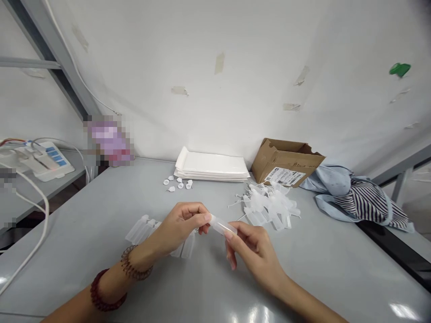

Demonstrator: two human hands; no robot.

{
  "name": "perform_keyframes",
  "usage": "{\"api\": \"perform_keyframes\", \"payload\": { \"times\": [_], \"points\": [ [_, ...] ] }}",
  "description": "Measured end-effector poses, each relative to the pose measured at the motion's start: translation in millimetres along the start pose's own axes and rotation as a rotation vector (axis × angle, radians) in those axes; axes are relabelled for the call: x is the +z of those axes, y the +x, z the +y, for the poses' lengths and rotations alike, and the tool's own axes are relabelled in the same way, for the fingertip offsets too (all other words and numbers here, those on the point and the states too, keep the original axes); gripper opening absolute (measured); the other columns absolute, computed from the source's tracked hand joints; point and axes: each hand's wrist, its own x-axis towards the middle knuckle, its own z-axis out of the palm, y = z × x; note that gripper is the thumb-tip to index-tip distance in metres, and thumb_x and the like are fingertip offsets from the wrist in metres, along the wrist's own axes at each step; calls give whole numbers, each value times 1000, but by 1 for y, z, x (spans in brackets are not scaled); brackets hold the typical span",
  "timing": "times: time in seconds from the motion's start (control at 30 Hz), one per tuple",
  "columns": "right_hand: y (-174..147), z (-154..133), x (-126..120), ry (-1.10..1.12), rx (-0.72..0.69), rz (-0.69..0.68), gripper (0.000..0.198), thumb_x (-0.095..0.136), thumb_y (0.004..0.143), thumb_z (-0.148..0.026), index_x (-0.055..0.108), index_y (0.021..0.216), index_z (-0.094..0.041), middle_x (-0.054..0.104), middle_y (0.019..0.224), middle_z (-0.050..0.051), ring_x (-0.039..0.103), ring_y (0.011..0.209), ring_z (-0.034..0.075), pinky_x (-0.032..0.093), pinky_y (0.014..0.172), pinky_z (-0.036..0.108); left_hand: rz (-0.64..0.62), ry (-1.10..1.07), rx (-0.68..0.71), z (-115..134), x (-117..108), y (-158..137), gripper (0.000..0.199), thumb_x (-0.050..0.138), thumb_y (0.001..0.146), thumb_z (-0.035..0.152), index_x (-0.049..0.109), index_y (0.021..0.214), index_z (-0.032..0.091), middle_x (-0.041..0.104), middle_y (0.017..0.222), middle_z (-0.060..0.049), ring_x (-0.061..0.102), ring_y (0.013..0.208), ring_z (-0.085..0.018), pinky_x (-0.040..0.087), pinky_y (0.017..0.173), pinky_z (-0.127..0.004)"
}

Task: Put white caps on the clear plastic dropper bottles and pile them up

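Observation:
Between my hands, above the grey table, is a small translucent plastic tube. My left hand pinches its narrow upper end, where the fingertips hide whether a cap is on. The other end is gripped between thumb and fingers of my right hand. Several similar tubes lie in a row under and beside my left wrist, partly covered by it. Beyond my right hand is a loose heap of such tubes, some with thin strips. Small white caps are scattered farther back.
A stack of white padded envelopes lies against the wall. To its right stands an open cardboard box with a label. Blue and striped cloth lies at the right edge. A white cable loops along the left side.

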Motion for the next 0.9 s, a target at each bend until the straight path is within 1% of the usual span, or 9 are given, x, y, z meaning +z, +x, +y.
{"api": "perform_keyframes", "payload": {
  "times": [0.2,0.27,0.33,0.4,0.43,0.57,0.63,0.73,0.9],
  "points": [
    [10,12,2,827,449,-197,36,57,82,-44,58,65,-13,35,39,-12,27,25,2,39,42,21,20,148,108,2,1,-2,16,53,84,25,58,72,16,54,67,3,48,65,-10,38,61,-21],
    [11,13,3,901,509,-222,36,57,82,-45,57,65,-14,32,39,-13,23,25,1,38,40,20,25,207,136,1,1,-2,15,52,85,23,58,72,16,52,67,3,47,64,-10,37,61,-21],
    [10,12,3,809,459,-215,38,53,84,-47,56,66,-14,32,39,-13,26,25,2,39,41,21,36,249,148,1,1,-3,16,51,85,23,57,72,16,52,67,3,47,65,-10,37,61,-21],
    [8,10,1,510,302,-160,39,47,89,-47,56,69,-15,39,42,-9,35,29,5,40,43,22,56,274,140,1,0,-4,19,51,86,26,57,71,16,51,66,3,46,64,-11,36,61,-22],
    [8,10,0,287,163,-103,36,46,91,-44,57,71,-15,44,46,-7,42,34,7,40,45,23,69,277,129,2,-1,-4,22,50,87,28,56,69,16,50,64,3,45,63,-11,35,60,-22],
    [8,13,-6,-701,-638,228,12,51,91,-21,59,93,-13,60,62,3,54,53,13,41,49,25,67,206,40,2,-3,-2,37,45,90,38,52,61,16,42,56,4,40,57,-10,34,58,-23],
    [9,16,-9,-983,-903,329,17,51,90,-14,56,106,-9,61,61,4,52,51,14,40,48,26,20,152,4,1,-2,-1,41,43,91,42,54,61,16,42,54,4,41,57,-11,36,60,-24],
    [11,17,-10,-1121,-1014,364,20,51,91,-12,53,109,-5,59,56,4,49,48,15,37,45,28,-30,50,-63,-4,0,0,45,43,91,45,56,60,16,43,51,4,42,54,-11,37,59,-24],
    [11,16,-8,-1118,-1060,344,18,49,91,-11,52,107,-2,61,59,7,50,49,16,37,44,29,-43,-36,-100,-9,1,0,45,47,89,45,55,57,15,44,50,4,42,51,-9,36,55,-23]
  ]
}}
